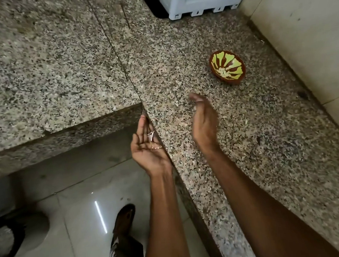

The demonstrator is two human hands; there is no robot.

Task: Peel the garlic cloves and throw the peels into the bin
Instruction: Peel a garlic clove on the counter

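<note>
Two hands work at the edge of a speckled granite counter, the largest thing in view, which fills the upper and right part of the scene above a glossy tiled floor. At the top stands a pale plastic box, only partly in frame. Low at the left edge, a dark round rim on the floor may be the bin; you cannot tell for certain from this view. Your foot in a sandal stands beside the counter's front. Your right hand hovers over the counter, edge-on and blurred, fingers loosely curved and holding nothing visible. Your left hand is held palm up just beside the counter's edge, fingers straight and relaxed, forming a shallow cup. A small brown and green bowl sits well apart toward the wall; pale pieces lie in it, perhaps peeled cloves, too small to confirm. Smallest of all, a few papery garlic peels rest on your left palm.

Judged from this layout, the step in hand is gathering peels: the right hand looks placed to sweep scraps off the counter into the waiting palm. Your next move calls for keeping that palm level and close under the edge, then carrying the light peels down to the bin without letting them drift off.
</note>
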